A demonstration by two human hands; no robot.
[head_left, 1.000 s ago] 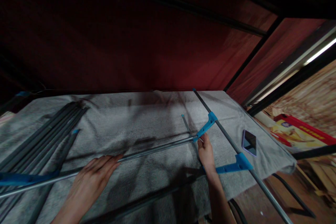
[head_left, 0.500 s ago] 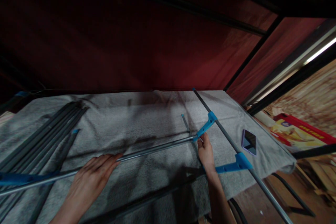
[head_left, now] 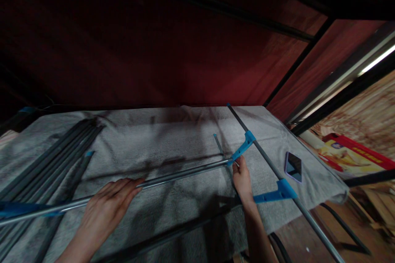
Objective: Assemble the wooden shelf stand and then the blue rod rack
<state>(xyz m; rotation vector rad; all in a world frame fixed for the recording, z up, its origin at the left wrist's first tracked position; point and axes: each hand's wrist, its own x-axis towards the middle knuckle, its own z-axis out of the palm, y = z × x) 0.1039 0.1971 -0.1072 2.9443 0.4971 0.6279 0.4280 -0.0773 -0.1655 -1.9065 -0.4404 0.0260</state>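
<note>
Left hand (head_left: 106, 205) wraps over the rod (head_left: 185, 174); right hand (head_left: 242, 178) pinches the bracket (head_left: 243, 150) at its right end. Behind the rod, cloth (head_left: 173, 131) stretches to the wall (head_left: 185, 61), poles (head_left: 49, 165) along its left, phone (head_left: 293, 167) near its right edge.

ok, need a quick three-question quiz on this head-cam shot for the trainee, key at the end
1. Pick one: what colour is the bracket at the fingertips of the right hand?
A) red
B) blue
C) yellow
2. True or false: the phone lies between the two hands.
3. Fill the gap: the ___ hand is on the long metal tube, on the side nearer the bundle of dark tubes.

Key:
1. B
2. False; it lies on the grey cloth, to the right of both hands.
3. left
</note>
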